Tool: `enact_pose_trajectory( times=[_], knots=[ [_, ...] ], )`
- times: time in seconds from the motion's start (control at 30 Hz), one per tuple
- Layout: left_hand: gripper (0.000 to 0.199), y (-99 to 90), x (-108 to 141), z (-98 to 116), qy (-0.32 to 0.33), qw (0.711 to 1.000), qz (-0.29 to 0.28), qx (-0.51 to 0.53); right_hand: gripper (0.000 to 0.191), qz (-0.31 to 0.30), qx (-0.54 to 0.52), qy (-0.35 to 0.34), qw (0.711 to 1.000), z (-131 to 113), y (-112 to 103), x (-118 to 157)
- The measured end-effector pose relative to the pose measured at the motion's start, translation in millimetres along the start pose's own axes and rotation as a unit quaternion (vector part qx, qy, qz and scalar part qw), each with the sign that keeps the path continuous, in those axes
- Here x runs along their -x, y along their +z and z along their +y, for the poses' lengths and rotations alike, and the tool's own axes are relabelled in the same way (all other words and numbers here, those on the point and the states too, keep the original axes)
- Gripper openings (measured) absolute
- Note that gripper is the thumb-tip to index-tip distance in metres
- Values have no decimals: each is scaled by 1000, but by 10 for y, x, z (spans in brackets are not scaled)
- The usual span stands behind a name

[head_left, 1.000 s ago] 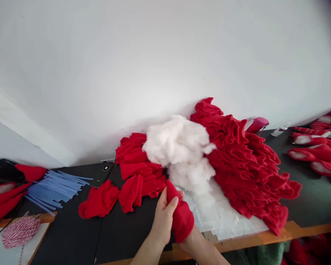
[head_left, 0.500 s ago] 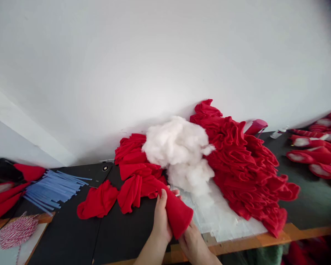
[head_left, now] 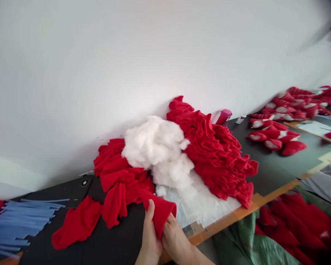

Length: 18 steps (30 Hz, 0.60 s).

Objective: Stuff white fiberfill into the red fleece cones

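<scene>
At 6 o'clock in the head view, the left hand (head_left: 149, 235) and right hand (head_left: 176, 241) both close on a red fleece cone (head_left: 160, 211). The left fingers stand up against its near side, while the right grip presses from the other side, so both grips are closed on the fabric. The hands sit closer together than in the earlier frame, and the cone now lies pinched between them rather than spread wide.

The whole view has swung to the right since then, moving the work toward the lower middle. Behind the hands, at 12 o'clock from them, rises a mound of white fibre stuffing (head_left: 154, 141) on a clear plastic sheet (head_left: 198, 208). A large heap of ruffled red fleece (head_left: 217, 158) lies against the white wall (head_left: 99, 62) at 1 o'clock, and a smaller red fleece heap (head_left: 113, 165) lies at 11 o'clock. A loose red fleece piece (head_left: 77, 224) sits on the black bench top (head_left: 113, 232) at 9 o'clock, with blue plastic strips (head_left: 19, 222) beyond it. More of the right side now shows: red pieces with white stuffing (head_left: 273, 136) at 2 o'clock, and a green sack (head_left: 245, 239) below the orange bench edge (head_left: 223, 222).
</scene>
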State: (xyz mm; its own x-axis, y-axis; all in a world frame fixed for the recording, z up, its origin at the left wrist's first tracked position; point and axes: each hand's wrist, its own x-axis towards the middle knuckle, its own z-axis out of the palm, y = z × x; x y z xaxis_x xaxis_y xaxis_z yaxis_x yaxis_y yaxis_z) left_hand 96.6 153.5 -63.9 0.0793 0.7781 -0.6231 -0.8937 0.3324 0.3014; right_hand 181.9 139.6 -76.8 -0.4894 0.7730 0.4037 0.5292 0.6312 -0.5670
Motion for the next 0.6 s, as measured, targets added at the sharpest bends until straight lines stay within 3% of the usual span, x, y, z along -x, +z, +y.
enact_pose_trajectory(
  times=[0.1,0.17,0.23,0.37,0.5,0.6],
  knots=[
    [22,-57,-33,-15,11,1000,7,6,56,-62,-25,7,998,-4,-50,-80],
    [20,-49,-93,56,19,1000,22,9,52,-70,-47,-9,996,5,-137,-37],
    [24,-13,-161,155,13,999,40,8,45,-46,-71,-10,996,53,-229,70],
    [36,89,-251,267,9,997,60,43,37,76,-83,58,992,253,-335,195],
    [46,160,-257,153,-26,998,12,53,36,72,-71,-2,995,370,-291,6],
    [40,183,-237,15,-1,999,14,41,29,67,-83,-19,994,392,-193,-138]
  ],
)
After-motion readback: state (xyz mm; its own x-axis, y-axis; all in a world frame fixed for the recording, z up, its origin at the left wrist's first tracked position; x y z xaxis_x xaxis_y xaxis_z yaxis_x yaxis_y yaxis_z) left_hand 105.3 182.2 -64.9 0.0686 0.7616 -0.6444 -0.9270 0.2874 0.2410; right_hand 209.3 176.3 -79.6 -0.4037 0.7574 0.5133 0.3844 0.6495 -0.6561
